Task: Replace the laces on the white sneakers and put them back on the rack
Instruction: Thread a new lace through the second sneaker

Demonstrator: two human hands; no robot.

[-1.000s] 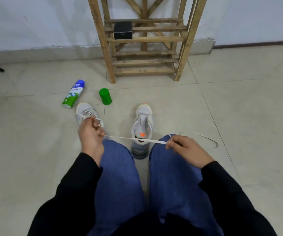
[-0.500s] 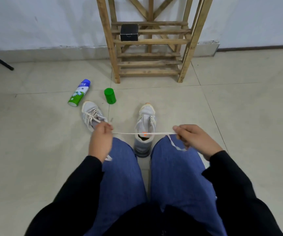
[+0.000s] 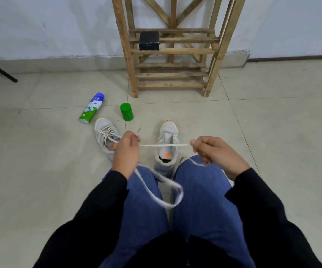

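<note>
Both hands pinch one flat white lace [image 3: 164, 145], pulled taut between them at knee level, most likely to straighten it and find its ends before threading. Starting from the left, a spray can [image 3: 91, 108] lies on its side on the floor tiles [image 3: 40, 171] with its green cap [image 3: 126, 111] standing upright just beside it, both set well clear of the working space. Next comes the left sneaker [image 3: 106, 136], which carries a lace through its eyelets and sits partly behind the left hand [image 3: 126, 151]. That hand is closed on the lace, thumb against fingers, and the slack drops from it in a loose loop across the blue trouser leg [image 3: 142, 200], so the spare length stays on the lap rather than on the floor. The stretched span crosses in front of the right sneaker [image 3: 167, 147], which stands toe-away between the knees with its tongue open and only a little lacing visible near the top; it looks like the shoe being relaced, placed close so the eyelets face the person. The right hand [image 3: 214, 151] clamps the other part of the lace, with a short tail curling down onto the right knee. Beyond both shoes stands the wooden rack [image 3: 171, 74], against the wall, a small black box [image 3: 149, 41] on one shelf, its lower slats free for the pair once lacing is done.
</note>
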